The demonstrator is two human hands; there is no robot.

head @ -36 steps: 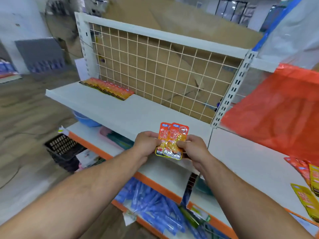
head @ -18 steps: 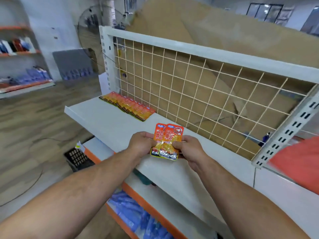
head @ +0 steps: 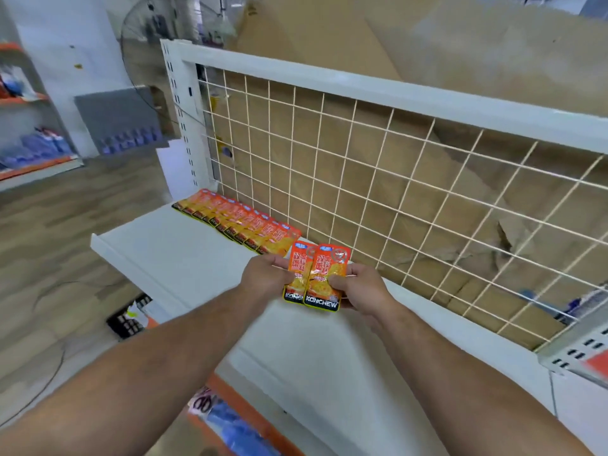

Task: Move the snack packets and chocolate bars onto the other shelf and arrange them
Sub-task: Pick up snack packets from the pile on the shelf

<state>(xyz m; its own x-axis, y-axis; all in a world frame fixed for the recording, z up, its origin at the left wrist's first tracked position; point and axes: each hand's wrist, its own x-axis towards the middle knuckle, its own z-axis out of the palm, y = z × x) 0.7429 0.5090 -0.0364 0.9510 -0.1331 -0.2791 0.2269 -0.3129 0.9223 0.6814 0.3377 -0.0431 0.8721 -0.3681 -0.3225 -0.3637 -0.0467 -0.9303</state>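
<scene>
Two orange snack packets (head: 324, 274) marked KONCHEW overlap side by side, held upright above the white shelf (head: 184, 255). My left hand (head: 265, 278) grips their left edge and my right hand (head: 360, 287) grips their right edge. A row of several matching orange packets (head: 237, 222) lies overlapped along the back of the shelf, against the wire grid, from the left corner to just left of the held packets. The held packets sit just right of the end of that row. No chocolate bars are in view.
A white wire grid (head: 362, 192) backs the shelf, with brown cardboard behind it. A lower shelf with an orange edge (head: 237, 406) holds blue items. A black basket (head: 128, 319) sits on the floor at left. A fan (head: 148, 37) stands behind the shelf's left post.
The view has swung left and closer to the shelf. Both hands have carried the two packets forward, towards the right end of the packet row.
</scene>
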